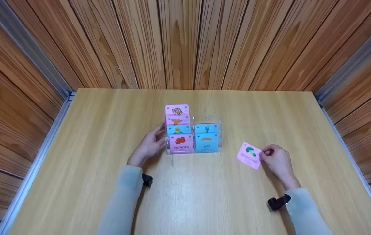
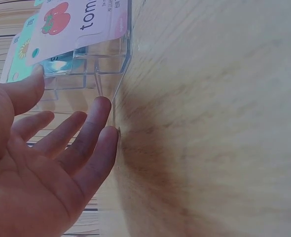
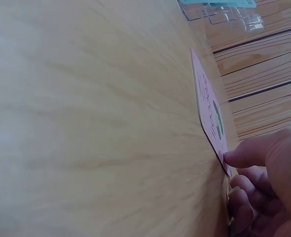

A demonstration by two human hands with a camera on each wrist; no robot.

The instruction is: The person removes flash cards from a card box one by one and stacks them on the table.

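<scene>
Between thumb and fingers, my right hand pinches the right edge of a pink broccoli card. In the right wrist view the broccoli card is seen at a steep slant, close to the table. A clear tiered card holder stands left of it. My left hand is at the holder's left side, its fingers loosely spread; the left wrist view shows the thumb near the tiers. A pink tomato card and a blue soil card stand in the front row.
Behind the tomato card stand a blue sunflower card and two pink cards, the rearmost highest. Another blue card is behind the soil card. A wooden table lies beneath, with plank-patterned walls around it.
</scene>
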